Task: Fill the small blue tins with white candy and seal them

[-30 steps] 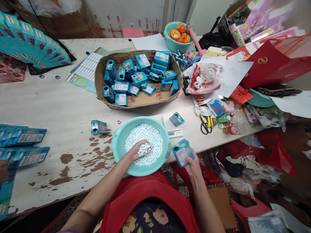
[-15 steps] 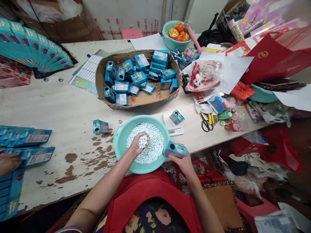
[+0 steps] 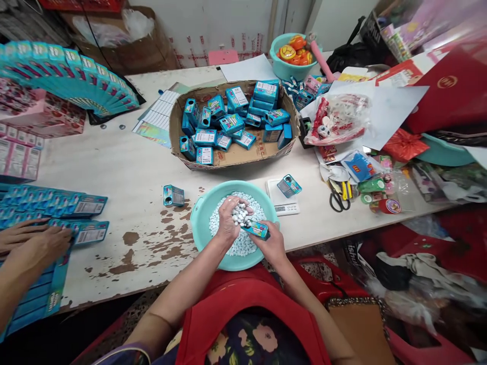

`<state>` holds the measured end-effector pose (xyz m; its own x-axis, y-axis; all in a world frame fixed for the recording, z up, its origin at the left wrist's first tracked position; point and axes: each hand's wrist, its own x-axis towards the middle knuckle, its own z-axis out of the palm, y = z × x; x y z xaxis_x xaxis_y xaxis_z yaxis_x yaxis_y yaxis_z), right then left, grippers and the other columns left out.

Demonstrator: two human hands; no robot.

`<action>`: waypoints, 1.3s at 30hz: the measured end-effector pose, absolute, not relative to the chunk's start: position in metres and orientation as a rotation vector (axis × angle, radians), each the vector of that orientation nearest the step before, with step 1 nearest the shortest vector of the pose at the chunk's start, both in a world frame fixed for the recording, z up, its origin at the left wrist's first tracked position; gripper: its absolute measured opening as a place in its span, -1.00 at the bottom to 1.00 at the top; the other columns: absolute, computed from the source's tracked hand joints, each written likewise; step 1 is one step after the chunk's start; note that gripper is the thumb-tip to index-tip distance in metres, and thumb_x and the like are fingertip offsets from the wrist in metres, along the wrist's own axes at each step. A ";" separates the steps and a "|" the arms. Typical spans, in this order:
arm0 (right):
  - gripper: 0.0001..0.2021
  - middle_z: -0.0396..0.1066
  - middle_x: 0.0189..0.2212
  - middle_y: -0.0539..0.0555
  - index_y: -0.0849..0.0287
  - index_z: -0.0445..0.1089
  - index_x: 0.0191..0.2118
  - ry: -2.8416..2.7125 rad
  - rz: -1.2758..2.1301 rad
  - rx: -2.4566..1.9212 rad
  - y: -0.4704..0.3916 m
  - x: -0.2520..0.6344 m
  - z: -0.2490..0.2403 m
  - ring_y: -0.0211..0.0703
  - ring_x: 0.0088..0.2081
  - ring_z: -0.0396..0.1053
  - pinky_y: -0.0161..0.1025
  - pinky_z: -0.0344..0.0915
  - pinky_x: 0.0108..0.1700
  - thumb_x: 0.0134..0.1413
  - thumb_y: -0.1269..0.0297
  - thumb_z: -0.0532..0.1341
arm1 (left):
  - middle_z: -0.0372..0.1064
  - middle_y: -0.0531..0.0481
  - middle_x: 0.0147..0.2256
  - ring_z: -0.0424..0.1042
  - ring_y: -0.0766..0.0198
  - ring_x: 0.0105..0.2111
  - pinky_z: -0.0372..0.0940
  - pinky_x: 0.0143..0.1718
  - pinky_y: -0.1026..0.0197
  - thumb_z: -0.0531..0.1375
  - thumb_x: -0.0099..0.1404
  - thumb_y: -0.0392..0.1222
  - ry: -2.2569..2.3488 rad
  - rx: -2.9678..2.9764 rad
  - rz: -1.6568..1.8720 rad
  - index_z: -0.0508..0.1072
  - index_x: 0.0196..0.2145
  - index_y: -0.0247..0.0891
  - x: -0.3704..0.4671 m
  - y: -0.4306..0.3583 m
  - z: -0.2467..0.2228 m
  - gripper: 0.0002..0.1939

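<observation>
A teal plastic basin (image 3: 200, 238) in front of me holds many small white candies (image 3: 243, 247). Cupped over it, my left hand (image 3: 229, 223) carries a heap of the same candies. My right hand (image 3: 273, 244) grips a small blue box (image 3: 257, 230), tilted so that its round hole end meets the candies in my left palm. Another blue box (image 3: 289, 186) rests on a white kitchen scale (image 3: 288, 208) just right of the basin. One more blue box (image 3: 174, 195) stands on the table to the left.
Beyond the basin, a cardboard tray (image 3: 228, 163) contains several blue boxes. At far left, a co-worker's hands (image 3: 36, 243) touch rows of blue boxes (image 3: 91, 204). Scissors (image 3: 338, 198) and packaged toys (image 3: 338, 119) lie to the right. A basin of orange toys (image 3: 291, 71) stands behind.
My right hand has brought the blue box left, over the basin, up against the candies in my left hand. The view has shifted left, and both co-worker's hands now show.
</observation>
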<state>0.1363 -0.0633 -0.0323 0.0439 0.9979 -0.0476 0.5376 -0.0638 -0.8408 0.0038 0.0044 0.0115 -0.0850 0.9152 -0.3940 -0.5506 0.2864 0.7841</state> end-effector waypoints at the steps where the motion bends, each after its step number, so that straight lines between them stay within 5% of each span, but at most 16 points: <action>1: -0.71 0.43 -0.27 0.05 0.07 0.38 -0.20 -1.569 0.885 -1.668 -0.063 0.136 -0.032 -0.01 -0.16 0.33 -0.08 0.28 -0.10 -0.14 0.27 0.33 | 0.36 0.04 -0.41 0.41 0.31 -0.49 0.34 -0.45 0.24 0.17 0.13 -0.07 1.076 0.446 1.284 0.30 -0.43 -0.25 0.004 0.005 0.011 -0.80; 11: -0.71 0.39 -0.26 0.06 0.08 0.40 -0.20 -1.615 0.834 -1.654 -0.055 0.133 -0.028 -0.01 -0.14 0.31 -0.08 0.24 -0.07 -0.14 0.31 0.34 | 0.25 0.10 -0.58 0.41 0.31 -0.52 0.30 -0.45 0.27 0.21 0.12 -0.08 1.116 0.522 1.303 0.29 -0.48 -0.25 0.006 0.006 0.013 -0.79; 16: -0.69 0.39 -0.25 0.06 0.06 0.41 -0.17 -1.606 0.862 -1.641 -0.055 0.133 -0.022 -0.01 -0.14 0.31 -0.09 0.24 -0.07 -0.12 0.29 0.35 | 0.37 0.05 -0.44 0.41 0.34 -0.53 0.30 -0.45 0.27 0.23 0.12 -0.10 1.103 0.536 1.318 0.34 -0.44 -0.27 0.004 0.005 0.015 -0.81; 39: -0.71 0.42 -0.27 0.04 0.06 0.42 -0.16 -1.643 0.868 -1.639 -0.056 0.133 -0.014 -0.03 -0.19 0.33 -0.13 0.26 -0.13 -0.09 0.30 0.35 | 0.35 0.07 -0.51 0.40 0.35 -0.58 0.26 -0.55 0.30 0.21 0.15 -0.06 1.043 0.586 1.296 0.36 -0.40 -0.28 0.003 0.001 0.016 -0.79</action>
